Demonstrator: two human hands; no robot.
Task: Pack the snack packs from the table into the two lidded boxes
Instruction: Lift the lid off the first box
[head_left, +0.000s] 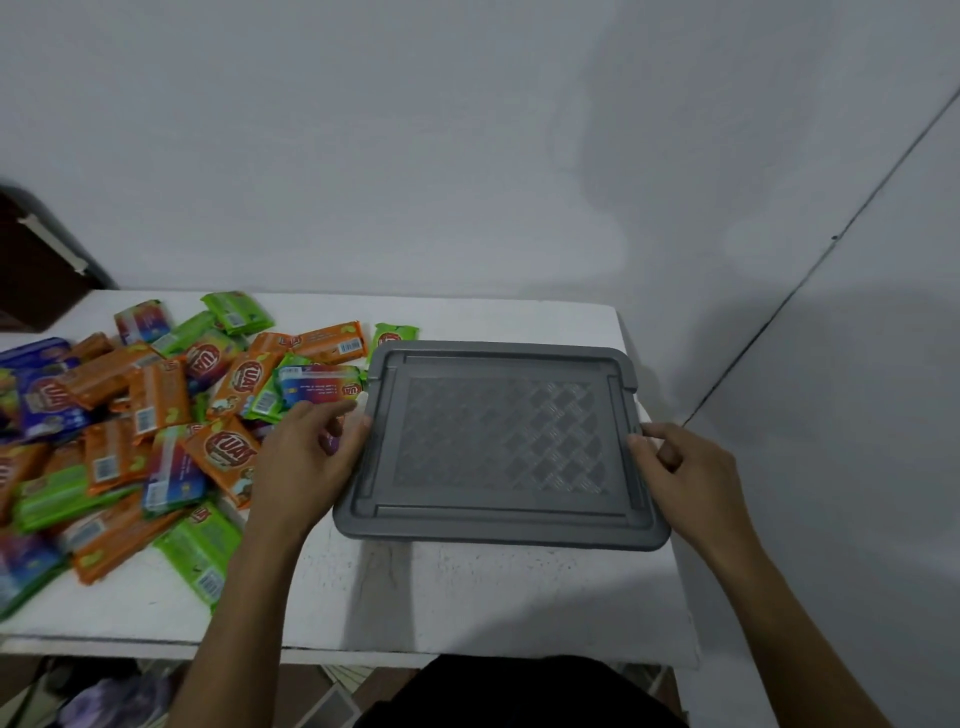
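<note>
A grey lidded box (501, 441) stands on the right part of the white table (467, 587), its patterned lid on top. My left hand (306, 457) grips the lid's left edge, thumb on the rim. My right hand (685, 473) holds the lid's right edge with curled fingers. A heap of snack packs (140, 431) in orange, green, blue and purple wrappers covers the table's left half. Only one box is in view.
A white wall rises directly behind the table, with a corner to the right. A dark piece of furniture (36, 265) stands at the far left. The table's right edge lies just under the box. Clutter shows on the floor below the front edge.
</note>
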